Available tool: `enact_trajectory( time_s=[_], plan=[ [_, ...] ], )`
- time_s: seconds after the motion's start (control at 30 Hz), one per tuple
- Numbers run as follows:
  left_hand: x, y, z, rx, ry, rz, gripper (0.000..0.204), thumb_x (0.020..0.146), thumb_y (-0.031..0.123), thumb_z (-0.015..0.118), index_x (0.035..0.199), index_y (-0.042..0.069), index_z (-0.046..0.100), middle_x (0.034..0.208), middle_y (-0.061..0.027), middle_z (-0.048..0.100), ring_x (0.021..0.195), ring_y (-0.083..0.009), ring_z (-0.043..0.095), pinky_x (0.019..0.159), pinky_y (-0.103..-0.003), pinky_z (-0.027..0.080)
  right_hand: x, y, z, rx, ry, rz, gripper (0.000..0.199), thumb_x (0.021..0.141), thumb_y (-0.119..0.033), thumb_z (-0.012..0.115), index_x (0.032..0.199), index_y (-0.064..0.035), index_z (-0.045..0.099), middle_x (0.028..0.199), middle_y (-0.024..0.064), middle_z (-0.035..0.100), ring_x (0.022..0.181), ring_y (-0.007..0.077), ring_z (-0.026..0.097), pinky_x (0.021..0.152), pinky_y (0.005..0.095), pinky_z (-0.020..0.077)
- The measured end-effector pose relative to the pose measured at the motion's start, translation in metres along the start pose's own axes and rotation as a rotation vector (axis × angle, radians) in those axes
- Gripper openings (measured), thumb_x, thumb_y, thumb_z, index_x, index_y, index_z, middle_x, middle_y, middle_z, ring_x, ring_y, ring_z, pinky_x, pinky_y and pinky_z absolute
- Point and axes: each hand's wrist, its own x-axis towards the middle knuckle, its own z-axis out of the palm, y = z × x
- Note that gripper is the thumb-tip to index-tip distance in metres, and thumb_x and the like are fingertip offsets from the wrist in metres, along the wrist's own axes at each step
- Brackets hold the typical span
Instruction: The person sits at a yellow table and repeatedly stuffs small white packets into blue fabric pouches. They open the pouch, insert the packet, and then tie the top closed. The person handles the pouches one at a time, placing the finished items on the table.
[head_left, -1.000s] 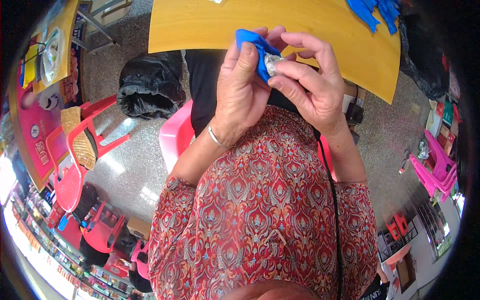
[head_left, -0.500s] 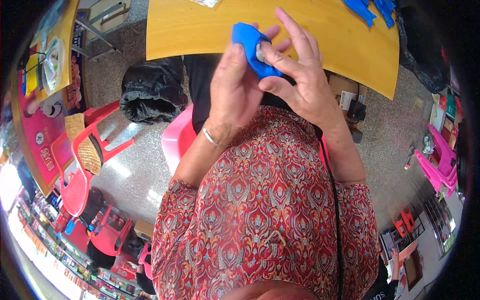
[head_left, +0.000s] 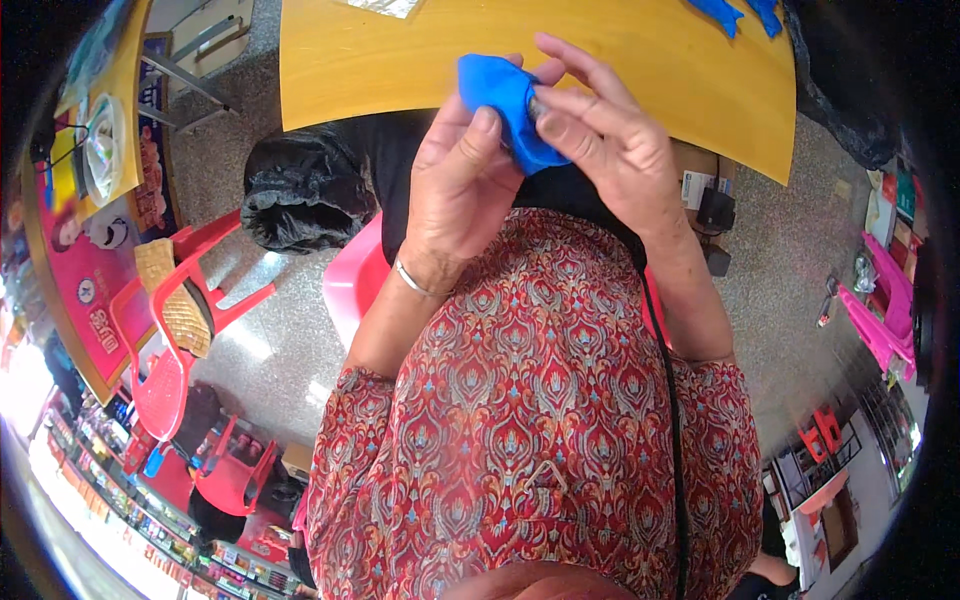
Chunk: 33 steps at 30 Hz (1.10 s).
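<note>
A small blue cloth piece (head_left: 500, 92), bulging like a little pouch, is held up over the near edge of the yellow table. My left hand (head_left: 462, 180) grips it from the left, thumb on its near face and fingers behind. On its right side, the thumb and forefinger of my right hand (head_left: 615, 150) are pinched at an opening, with the other fingers raised. A bit of greyish material shows at that opening, too small to name. Two more blue cloth pieces (head_left: 718, 14) lie at the table's far right.
The yellow table (head_left: 380, 70) carries a clear plastic packet (head_left: 385, 6) at its far edge. Beside my seat on the left is a black bag (head_left: 305, 185). A red chair (head_left: 165, 370) stands farther left, and a cardboard box (head_left: 690, 165) is under the table on the right.
The right thumb and forefinger have drawn closer together at the opening, and less greyish material shows. The blue piece has shifted slightly nearer to me.
</note>
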Motion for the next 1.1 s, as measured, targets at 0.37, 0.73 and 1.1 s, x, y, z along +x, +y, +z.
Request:
enact_trajectory(
  time_s=[0.37,0.73,1.1],
  plan=[
    [0.002,-0.005,0.006,-0.192,0.001,-0.027,0.05,0.095,0.026,0.055,0.135,0.002,0.038,0.137,-0.0167,0.045,0.129,-0.0303,0.043,0.107,-0.044,0.036,0.0,-0.007,-0.001,-0.626,0.147,-0.388,0.026,0.076,-0.022,0.074,0.101,-0.0134,0.072,0.12,0.0115,0.057,0.107,0.0288,0.053,0.088,0.0381,0.0436],
    [0.001,-0.01,0.007,-0.027,0.015,-0.026,0.054,0.092,0.017,0.06,0.137,0.003,0.033,0.14,-0.0177,0.041,0.129,-0.0337,0.042,0.105,-0.043,0.038,0.002,-0.01,-0.005,-0.492,-0.031,-0.232,0.044,0.089,-0.043,0.059,0.114,-0.0077,0.067,0.147,0.0191,0.033,0.13,0.0331,0.036,0.107,0.0408,0.0269],
    [0.004,-0.009,-0.001,-0.216,0.047,-0.106,0.049,0.093,0.033,0.056,0.132,0.005,0.044,0.137,-0.0165,0.046,0.127,-0.028,0.044,0.105,-0.044,0.037,-0.004,-0.012,-0.011,-0.285,0.16,-0.152,0.024,0.079,-0.019,0.073,0.1,-0.0071,0.071,0.12,0.0125,0.058,0.109,0.0241,0.055,0.091,0.0342,0.0447]
  ],
)
